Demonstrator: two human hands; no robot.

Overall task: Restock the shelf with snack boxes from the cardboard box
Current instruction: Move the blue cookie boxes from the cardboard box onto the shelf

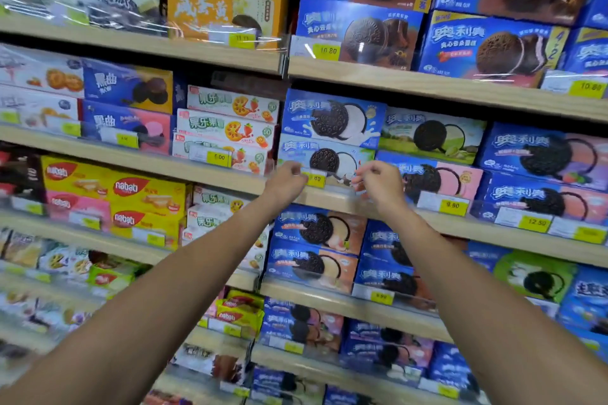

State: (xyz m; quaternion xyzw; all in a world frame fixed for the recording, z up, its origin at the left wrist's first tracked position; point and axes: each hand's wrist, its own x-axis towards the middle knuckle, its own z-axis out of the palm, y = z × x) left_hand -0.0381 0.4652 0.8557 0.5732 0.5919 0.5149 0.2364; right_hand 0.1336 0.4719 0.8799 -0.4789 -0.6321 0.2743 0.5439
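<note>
A blue cookie box (329,154) lies on the middle shelf, under another blue box (332,118) and behind a clear plastic guard (332,189) with a yellow price tag (315,178). My left hand (289,179) is at the box's lower left corner with curled fingers. My right hand (378,184) is at its lower right corner, thumb and fingers pinched together. Both hands seem to hold the box's ends just above the guard. The cardboard box is out of view.
Wooden shelves (427,85) run in several rows, packed with snack boxes. Blue cookie boxes (431,179) fill the right bay. Yellow wafer boxes (131,191) and white fruit biscuit boxes (227,131) fill the left bay. Clear guards with price tags front each shelf.
</note>
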